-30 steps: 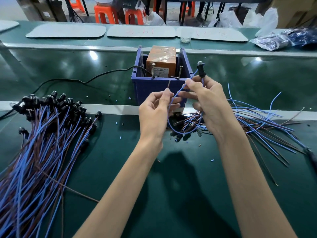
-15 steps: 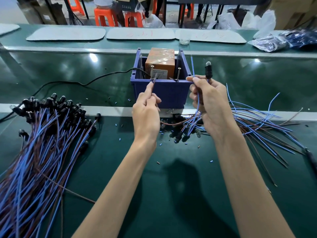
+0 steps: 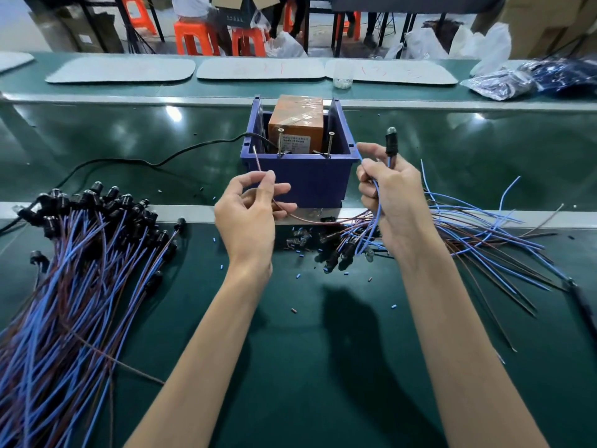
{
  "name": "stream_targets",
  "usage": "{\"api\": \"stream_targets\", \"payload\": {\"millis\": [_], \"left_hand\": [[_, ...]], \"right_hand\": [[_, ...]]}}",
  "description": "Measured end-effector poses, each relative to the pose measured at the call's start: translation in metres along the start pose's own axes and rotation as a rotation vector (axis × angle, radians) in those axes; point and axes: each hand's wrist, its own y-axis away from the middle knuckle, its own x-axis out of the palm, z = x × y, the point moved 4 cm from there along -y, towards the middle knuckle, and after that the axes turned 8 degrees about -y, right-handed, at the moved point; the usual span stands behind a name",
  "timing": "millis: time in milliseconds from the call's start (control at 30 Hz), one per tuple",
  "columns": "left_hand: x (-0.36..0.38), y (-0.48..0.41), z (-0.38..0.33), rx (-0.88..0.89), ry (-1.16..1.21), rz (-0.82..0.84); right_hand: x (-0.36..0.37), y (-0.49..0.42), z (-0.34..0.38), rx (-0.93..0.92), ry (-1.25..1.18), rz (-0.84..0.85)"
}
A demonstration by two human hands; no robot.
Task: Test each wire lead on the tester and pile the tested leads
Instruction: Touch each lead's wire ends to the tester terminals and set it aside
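Here, mid-frame before the tester [image 3: 303,181], the left hand [image 3: 248,218] pinched the lead's brown wire [image 3: 258,163] and the right hand [image 3: 392,197] clasped its blue wire [image 3: 359,155]; either free tip might miss the 2 screws [image 3: 280,142] and falsely fail it.

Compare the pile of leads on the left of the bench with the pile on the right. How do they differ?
The left pile is much bigger than the right pile. The left pile's leads lie roughly parallel, black heads bunched at the far end; the right pile's fan out, heads toward the blue bin. No hand touches the left pile; the right hand holds a lead above the right pile. Both mix blue and brown wires.
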Motion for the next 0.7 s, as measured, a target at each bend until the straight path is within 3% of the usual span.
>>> {"api": "stream_targets", "payload": {"millis": [133, 300, 433, 700], "left_hand": [[0.003, -0.003, 0.002, 0.017, 0.023, 0.031], [0.01, 0.0, 0.003, 0.126, -0.181, 0.132], [0.008, 0.0, 0.003, 0.148, -0.234, 0.107], [0.0, -0.006, 0.012, -0.052, -0.016, 0.03]], "right_hand": [[-0.001, -0.002, -0.002, -0.018, 0.015, -0.021], [-0.003, -0.002, -0.004, -0.018, 0.052, -0.046], [-0.002, 0.001, -0.004, -0.022, 0.065, -0.064], [-0.006, -0.001, -0.014, -0.012, 0.019, -0.122]]}}
